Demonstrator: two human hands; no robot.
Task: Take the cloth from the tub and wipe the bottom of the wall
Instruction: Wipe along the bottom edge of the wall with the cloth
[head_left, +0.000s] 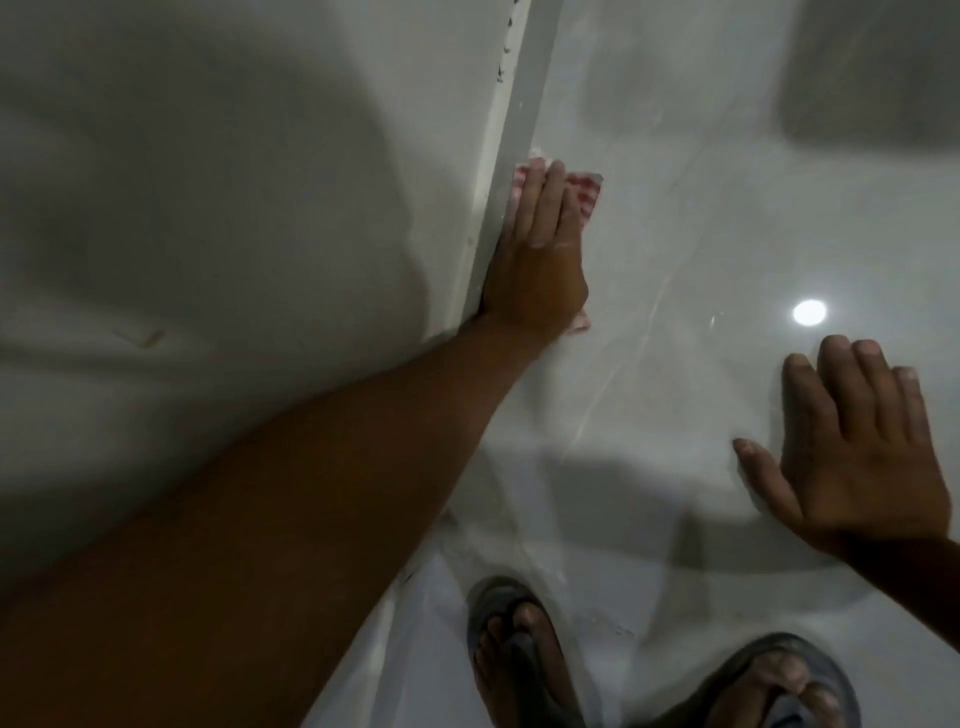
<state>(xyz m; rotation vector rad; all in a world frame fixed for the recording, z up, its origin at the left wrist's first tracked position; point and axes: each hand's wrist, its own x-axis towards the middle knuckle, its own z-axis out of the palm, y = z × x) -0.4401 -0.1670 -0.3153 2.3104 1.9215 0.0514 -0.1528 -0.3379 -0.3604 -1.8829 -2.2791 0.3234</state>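
A red-and-white checked cloth (586, 193) is pressed against the grey skirting strip (511, 156) at the foot of the white wall (234, 208). My left hand (540, 260) lies flat on the cloth, fingers pointing along the strip, and a corner of cloth shows below the wrist. My right hand (852, 447) rests palm down on the glossy floor at the right, fingers spread, holding nothing. The tub is not in view.
The pale glossy tiled floor (701, 234) reflects a ceiling light (809, 312). My two feet in grey sandals (519, 654) stand at the bottom of the view, close to the wall. A small brown mark (145, 338) sits on the wall at left.
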